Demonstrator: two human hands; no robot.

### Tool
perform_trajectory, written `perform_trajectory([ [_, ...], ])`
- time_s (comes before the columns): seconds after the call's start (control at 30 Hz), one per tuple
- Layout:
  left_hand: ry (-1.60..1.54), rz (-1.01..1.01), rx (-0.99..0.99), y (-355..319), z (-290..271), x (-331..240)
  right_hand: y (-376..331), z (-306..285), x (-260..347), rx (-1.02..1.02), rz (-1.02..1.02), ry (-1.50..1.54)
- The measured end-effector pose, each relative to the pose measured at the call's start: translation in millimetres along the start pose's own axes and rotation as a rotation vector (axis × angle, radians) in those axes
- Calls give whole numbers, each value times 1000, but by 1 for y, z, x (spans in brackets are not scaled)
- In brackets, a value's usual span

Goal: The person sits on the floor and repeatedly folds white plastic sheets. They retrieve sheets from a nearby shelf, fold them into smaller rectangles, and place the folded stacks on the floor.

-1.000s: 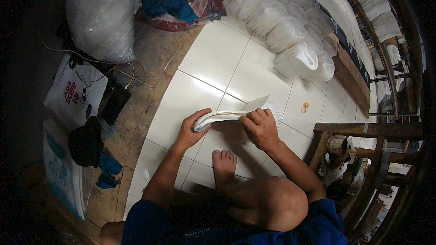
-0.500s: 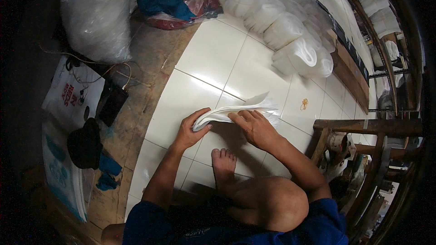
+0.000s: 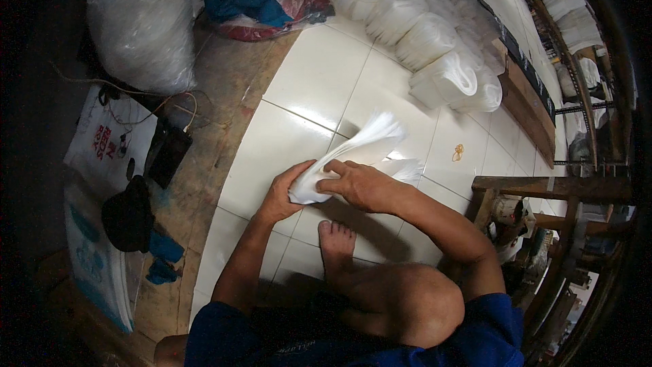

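Observation:
A stack of thin white plastic sheets or bags [image 3: 370, 141] is folded over above the tiled floor, its loose ends fanned apart toward the far right. My left hand [image 3: 288, 194] wraps round the folded end, thumb on the near side. Bent fingers of my right hand [image 3: 356, 185] press into the stack close to the fold, between its upper and lower layers. Part of the stack is covered by the right hand. My bare foot [image 3: 337, 239] rests on the tiles just below.
Several folded white plastic bundles [image 3: 445, 81] stand in rows at the far right. Rubber bands [image 3: 458, 153] lie on the tiles. A wooden stand [image 3: 550, 189] is at the right. To the left, a wooden board holds a black cap [image 3: 127, 216], a dark phone-like device [image 3: 170, 156] and a large clear plastic sack [image 3: 142, 27].
My right hand has moved left, nearer the fold. The upper layers of the stack have lifted and spread away from the lower ones. My left hand keeps its hold.

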State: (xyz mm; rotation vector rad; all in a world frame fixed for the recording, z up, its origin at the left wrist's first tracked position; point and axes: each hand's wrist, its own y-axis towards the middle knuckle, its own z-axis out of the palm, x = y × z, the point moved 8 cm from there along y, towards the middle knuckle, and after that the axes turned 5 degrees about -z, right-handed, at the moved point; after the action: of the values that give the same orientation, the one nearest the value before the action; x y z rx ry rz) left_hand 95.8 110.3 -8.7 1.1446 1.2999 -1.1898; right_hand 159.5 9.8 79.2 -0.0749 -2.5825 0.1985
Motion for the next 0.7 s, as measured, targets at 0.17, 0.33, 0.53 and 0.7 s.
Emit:
perform_trajectory([
  [0.17, -9, -55, -10, -3, 4, 7, 1, 6, -8, 76, 115, 33],
  [0.33, 106, -4, -1, -2, 3, 5, 12, 13, -15, -137, 70, -169],
  [0.53, -56, -217, 78, -9, 7, 6, -3, 15, -15, -51, 125, -156],
  [0.7, 52, -212, 215, -11, 12, -4, -17, 15, -14, -58, 118, 18],
])
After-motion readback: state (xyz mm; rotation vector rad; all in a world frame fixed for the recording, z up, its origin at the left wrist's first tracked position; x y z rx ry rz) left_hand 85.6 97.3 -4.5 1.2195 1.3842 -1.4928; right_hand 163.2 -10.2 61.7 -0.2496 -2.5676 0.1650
